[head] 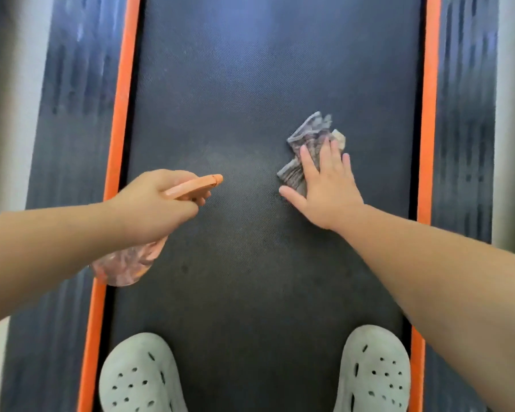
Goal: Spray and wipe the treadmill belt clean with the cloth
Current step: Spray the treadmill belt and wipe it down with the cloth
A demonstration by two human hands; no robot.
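The dark textured treadmill belt [250, 84] runs up the middle of the view. My left hand [158, 200] grips an orange spray bottle [125, 266] by its head, with the nozzle pointing right over the belt. A crumpled grey cloth [309, 138] lies on the belt's right side. My right hand [327, 185] presses flat on the cloth's near part, fingers spread, with the far part of the cloth sticking out beyond the fingertips.
Orange strips [119, 114] border the belt on both sides, with dark ribbed side rails [72, 114] outside them. My two feet in pale perforated clogs [137, 379] stand on the near end of the belt.
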